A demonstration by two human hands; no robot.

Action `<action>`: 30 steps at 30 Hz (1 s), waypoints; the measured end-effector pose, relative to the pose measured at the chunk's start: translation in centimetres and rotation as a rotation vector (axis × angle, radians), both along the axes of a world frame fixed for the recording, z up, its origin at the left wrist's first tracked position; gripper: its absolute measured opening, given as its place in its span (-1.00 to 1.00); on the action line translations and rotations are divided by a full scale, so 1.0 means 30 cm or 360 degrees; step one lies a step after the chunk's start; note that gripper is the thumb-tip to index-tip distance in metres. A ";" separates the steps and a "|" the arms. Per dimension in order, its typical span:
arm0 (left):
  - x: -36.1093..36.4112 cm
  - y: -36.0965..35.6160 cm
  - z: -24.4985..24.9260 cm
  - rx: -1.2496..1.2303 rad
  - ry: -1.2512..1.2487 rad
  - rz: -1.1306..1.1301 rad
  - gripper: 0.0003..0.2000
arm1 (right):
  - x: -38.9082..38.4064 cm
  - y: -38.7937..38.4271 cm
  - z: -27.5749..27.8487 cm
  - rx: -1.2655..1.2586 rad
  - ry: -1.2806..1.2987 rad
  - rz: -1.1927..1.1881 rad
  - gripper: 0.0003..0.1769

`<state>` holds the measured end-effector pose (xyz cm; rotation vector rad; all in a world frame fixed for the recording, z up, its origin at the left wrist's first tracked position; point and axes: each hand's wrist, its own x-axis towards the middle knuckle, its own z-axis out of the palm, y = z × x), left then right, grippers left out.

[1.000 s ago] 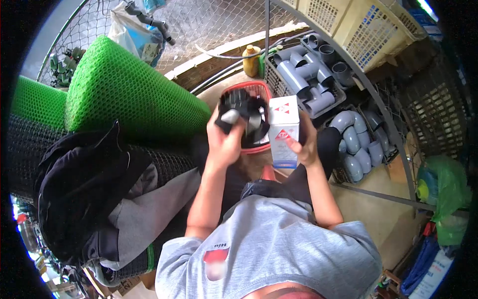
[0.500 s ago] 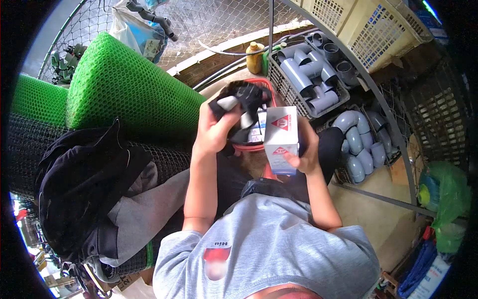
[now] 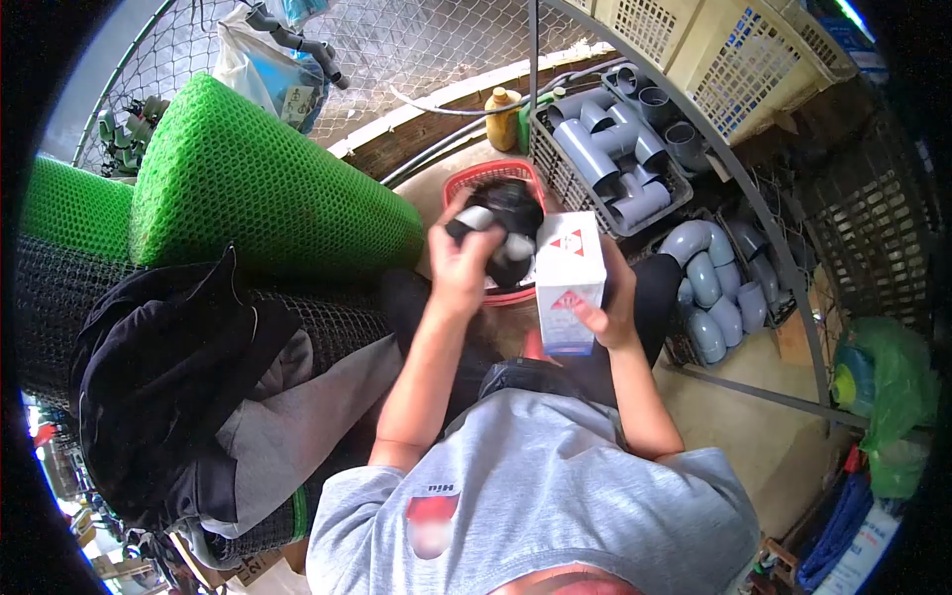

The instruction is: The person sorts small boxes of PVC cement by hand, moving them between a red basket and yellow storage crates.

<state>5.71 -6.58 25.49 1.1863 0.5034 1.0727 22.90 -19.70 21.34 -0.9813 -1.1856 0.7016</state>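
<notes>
My left hand (image 3: 460, 260) has its fingers wrapped round a black bundle (image 3: 508, 205) with whitish parts, blurred by motion, so its exact nature is unclear. It is over the red basket (image 3: 458, 181) between my knees. In my right hand (image 3: 617, 297) is a white cardboard box (image 3: 572, 268) with red triangle marks and a blue lower edge, held upright at the basket's right side. My thumb lies on its near face. The bundle and my left hand hide most of what lies in the basket.
Rolls of green mesh (image 3: 268, 178) stand at the left, above a black jacket (image 3: 149, 377). Crates of grey pipe fittings (image 3: 595, 149) are at the upper right. A yellow bottle (image 3: 503, 121) stands behind the basket. A metal bar (image 3: 754, 393) crosses at right.
My left hand and the black bundle have moved right and slightly down, uncovering the basket's left rim. The white box in my right hand has shifted slightly right.
</notes>
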 end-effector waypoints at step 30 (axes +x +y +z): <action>0.073 -0.114 -0.012 0.0158 0.0298 0.0013 -0.47 | -0.010 0.009 -0.070 -0.0133 0.0432 0.0103 0.01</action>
